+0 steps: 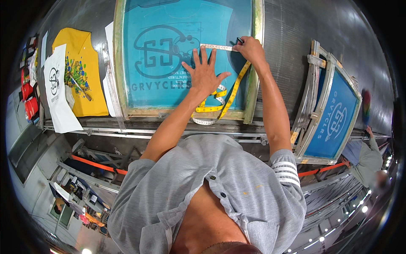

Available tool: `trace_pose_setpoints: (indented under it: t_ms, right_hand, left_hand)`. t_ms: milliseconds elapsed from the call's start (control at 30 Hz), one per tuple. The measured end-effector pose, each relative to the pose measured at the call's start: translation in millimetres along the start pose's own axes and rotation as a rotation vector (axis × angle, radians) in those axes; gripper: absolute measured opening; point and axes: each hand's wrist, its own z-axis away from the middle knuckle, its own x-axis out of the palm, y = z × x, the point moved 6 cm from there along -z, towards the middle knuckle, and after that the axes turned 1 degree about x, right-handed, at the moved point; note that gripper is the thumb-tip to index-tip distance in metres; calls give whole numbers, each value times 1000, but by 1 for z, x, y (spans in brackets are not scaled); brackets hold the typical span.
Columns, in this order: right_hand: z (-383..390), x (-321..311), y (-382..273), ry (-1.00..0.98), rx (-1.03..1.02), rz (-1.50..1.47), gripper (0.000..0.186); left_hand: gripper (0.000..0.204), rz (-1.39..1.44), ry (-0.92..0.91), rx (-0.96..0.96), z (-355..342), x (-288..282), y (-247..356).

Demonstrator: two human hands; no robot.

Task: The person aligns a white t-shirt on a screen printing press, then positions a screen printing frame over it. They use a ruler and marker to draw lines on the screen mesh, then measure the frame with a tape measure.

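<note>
A blue-mesh screen printing frame (144, 112) lies on the dark table in front of me, with a dark round logo and lettering on its mesh. My left hand (203, 73) rests flat on the mesh, fingers spread, its fingertips at one end of a tape measure (232, 96). The white side of the tape runs straight from there to my right hand (251, 50), whose fingers are closed on it. A dark pen (240, 40) also sticks out of the right hand. The tape's yellow length drops below that hand and curls loosely over the frame's near edge.
On the left lie a yellow garment piece (95, 99) with a colourful print and a white sheet (59, 86) with a dark logo. Another blue screen (332, 116) leans at the right. Beyond it, a person (366, 158) stands at the table. A metal rail (139, 134) follows the near edge.
</note>
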Motion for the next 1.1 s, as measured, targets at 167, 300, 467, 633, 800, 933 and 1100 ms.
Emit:
trace_pose_setpoints:
  t_ms: [167, 300, 467, 633, 800, 933, 1100]
  right_hand:
    - [-3, 2, 3, -6, 7, -7, 30]
    - [-3, 2, 3, -15, 10, -9, 29]
    - [-4, 4, 5, -21, 15, -7, 28]
    - [-4, 4, 4, -23, 27, -11, 28]
    - [-3, 2, 2, -20, 18, -11, 29]
    - [-4, 3, 5, -12, 16, -5, 30]
    - [-5, 5, 6, -12, 18, -11, 30]
  left_hand:
    - [105, -23, 5, 9, 0, 2, 0]
    - [106, -39, -1, 7, -1, 3, 0]
    - [105, -38, -1, 15, -1, 3, 1]
    - [105, -39, 5, 17, -1, 4, 0]
    - [105, -49, 12, 19, -1, 4, 0]
    - [105, -46, 11, 19, -1, 4, 0]
    - [105, -51, 9, 18, -1, 5, 1]
